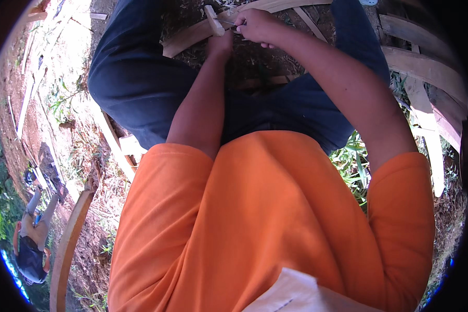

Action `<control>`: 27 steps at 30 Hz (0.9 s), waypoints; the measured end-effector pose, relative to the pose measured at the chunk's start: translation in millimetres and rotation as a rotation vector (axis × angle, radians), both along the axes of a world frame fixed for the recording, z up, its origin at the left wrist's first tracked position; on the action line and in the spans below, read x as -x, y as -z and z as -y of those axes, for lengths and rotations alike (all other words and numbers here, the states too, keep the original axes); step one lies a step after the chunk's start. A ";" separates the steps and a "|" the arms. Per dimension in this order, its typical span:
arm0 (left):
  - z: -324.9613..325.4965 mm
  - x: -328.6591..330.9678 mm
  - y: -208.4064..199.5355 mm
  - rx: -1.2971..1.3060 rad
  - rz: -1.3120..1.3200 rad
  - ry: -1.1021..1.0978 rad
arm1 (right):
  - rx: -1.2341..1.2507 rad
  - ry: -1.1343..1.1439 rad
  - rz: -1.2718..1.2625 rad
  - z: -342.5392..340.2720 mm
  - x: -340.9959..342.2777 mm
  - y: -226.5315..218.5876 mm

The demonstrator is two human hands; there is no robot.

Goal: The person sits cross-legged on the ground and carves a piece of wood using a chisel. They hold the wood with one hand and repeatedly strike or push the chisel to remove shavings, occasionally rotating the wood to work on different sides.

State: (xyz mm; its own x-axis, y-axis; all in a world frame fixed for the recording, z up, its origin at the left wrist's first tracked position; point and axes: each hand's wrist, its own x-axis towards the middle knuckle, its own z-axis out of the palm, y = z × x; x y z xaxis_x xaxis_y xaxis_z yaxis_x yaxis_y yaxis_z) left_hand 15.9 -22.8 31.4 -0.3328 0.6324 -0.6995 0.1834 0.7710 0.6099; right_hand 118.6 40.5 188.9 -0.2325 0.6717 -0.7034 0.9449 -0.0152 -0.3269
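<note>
Between my knees, at the top of the head view, my left hand (221, 46) is closed at the lower end of a small pale piece of wood (213, 20); its fingers are mostly hidden. My right hand (256, 26) is closed around a thin, metallic-looking tool (226, 23), whose narrow end points left and reaches close to the small wood piece. Its exact kind is too small to make out. A curved plank (184, 40) lies on the ground under and behind both hands.
Several curved boards (426, 65) lie at the right. Another curved board (70, 244) rises at the lower left, beside a narrow wood strip (114, 140). Sunlit ground with wood scraps and grass stretches left, where another person (34, 234) stands at a distance.
</note>
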 end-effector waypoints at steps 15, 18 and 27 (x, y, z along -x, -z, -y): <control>-1.8 13.0 -0.6 0.047 0.085 0.002 | 0.069 0.353 -0.316 37.0 -25.8 38.0; 0.3 13.1 13.1 0.024 0.051 0.029 | 0.098 0.096 -0.181 -5.1 -28.7 22.9; -5.2 26.9 80.6 -0.037 0.157 -0.006 | -0.072 -0.072 -0.217 -14.7 -16.1 13.9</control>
